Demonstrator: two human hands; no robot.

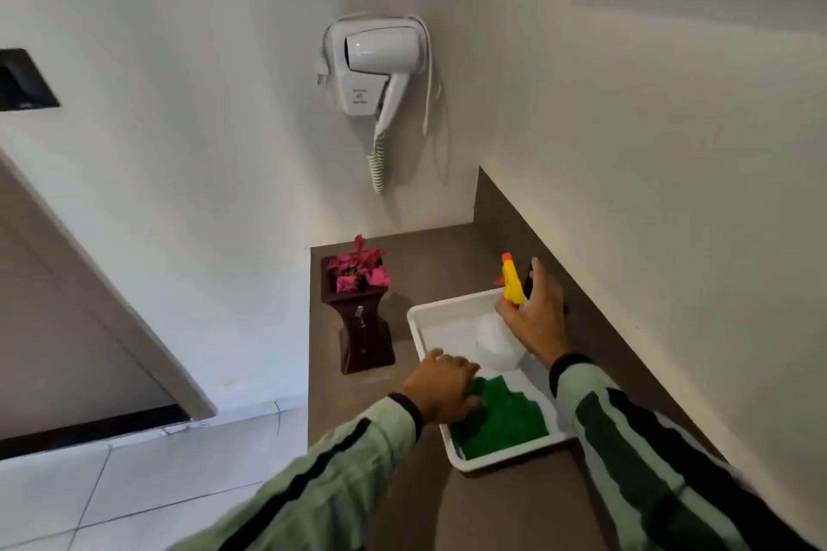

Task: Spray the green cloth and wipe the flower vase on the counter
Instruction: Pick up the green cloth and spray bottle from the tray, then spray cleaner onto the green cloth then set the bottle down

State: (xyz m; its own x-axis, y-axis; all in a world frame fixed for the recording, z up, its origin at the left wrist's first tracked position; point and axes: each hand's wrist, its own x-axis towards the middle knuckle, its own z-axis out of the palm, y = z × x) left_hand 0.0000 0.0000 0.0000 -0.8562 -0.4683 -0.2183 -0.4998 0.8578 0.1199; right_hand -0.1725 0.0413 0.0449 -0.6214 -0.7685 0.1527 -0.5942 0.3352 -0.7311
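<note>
A green cloth (503, 423) lies in the near half of a white tray (420, 318) on the brown counter. My left hand (443, 387) rests on the cloth's left edge, fingers curled into it. A white spray bottle (494, 344) with a yellow trigger head stands in the tray's far part. My right hand (534, 318) is around the bottle's neck just below the yellow head, fingers partly spread. The dark wooden flower vase (362, 327) with pink flowers stands upright left of the tray, apart from both hands.
The counter (447, 264) ends at walls behind and to the right, and drops off at its left edge to a tiled floor (134, 483). A white hair dryer (376, 72) hangs on the wall above the vase. A door (67, 327) is at left.
</note>
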